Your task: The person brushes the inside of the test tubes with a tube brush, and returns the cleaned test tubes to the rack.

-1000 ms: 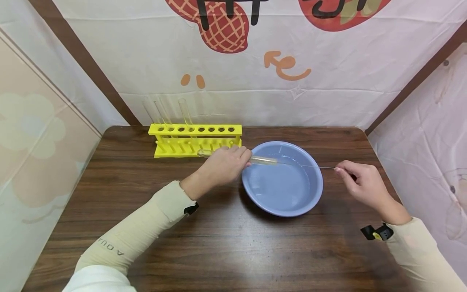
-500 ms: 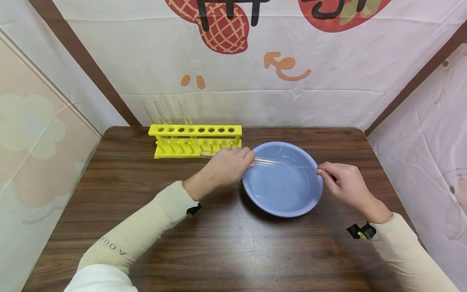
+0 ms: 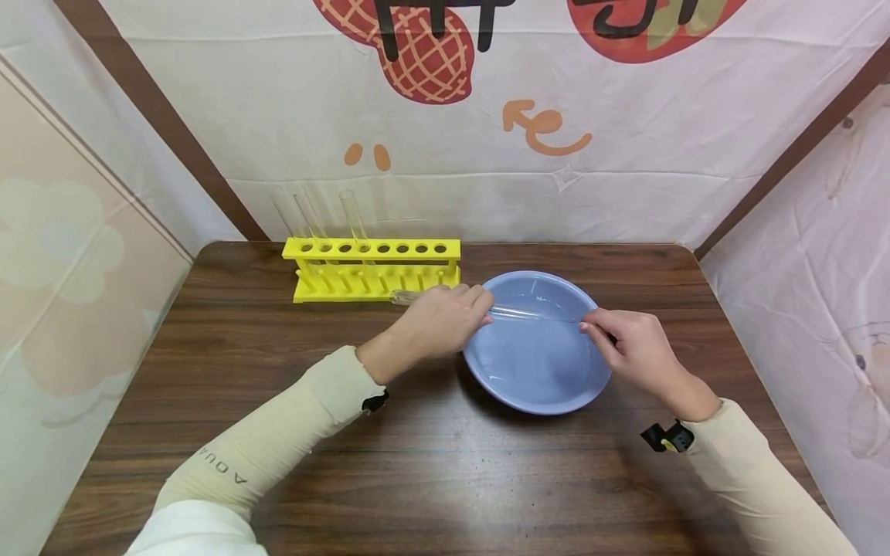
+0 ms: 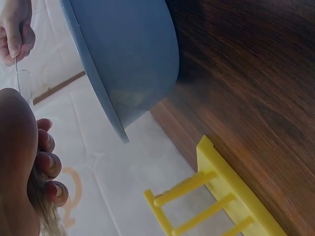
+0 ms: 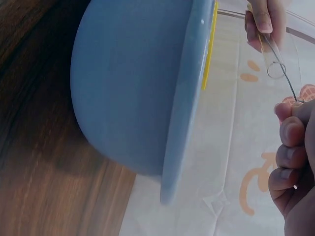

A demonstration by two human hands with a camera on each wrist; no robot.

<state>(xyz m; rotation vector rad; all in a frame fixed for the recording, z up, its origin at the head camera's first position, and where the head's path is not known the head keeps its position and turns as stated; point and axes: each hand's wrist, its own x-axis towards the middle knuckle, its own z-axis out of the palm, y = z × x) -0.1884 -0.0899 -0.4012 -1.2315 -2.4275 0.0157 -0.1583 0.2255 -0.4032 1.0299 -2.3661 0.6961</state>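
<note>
My left hand (image 3: 445,320) grips a clear glass test tube (image 3: 514,313), which lies nearly level with its open end over the blue basin (image 3: 535,406). My right hand (image 3: 636,347) pinches the thin twisted wire handle of a test tube brush (image 5: 284,71), right of the tube's mouth and above the basin's right side. The wire runs into the tube. Pale bristles (image 4: 48,214) show past my left fingers in the left wrist view. Part of the tube and brush is hidden by my left hand.
Behind my left hand stands a yellow test tube rack (image 3: 373,250) with pegs. Three clear tubes stand in it, one being this tube (image 3: 353,216). The basin holds water and sits on the dark wooden table (image 3: 445,479). A printed cloth (image 3: 278,93) hangs behind.
My right hand has moved left toward the tube's mouth, and less of the brush's wire shows outside. My left hand and the tube have shifted slightly to the right.
</note>
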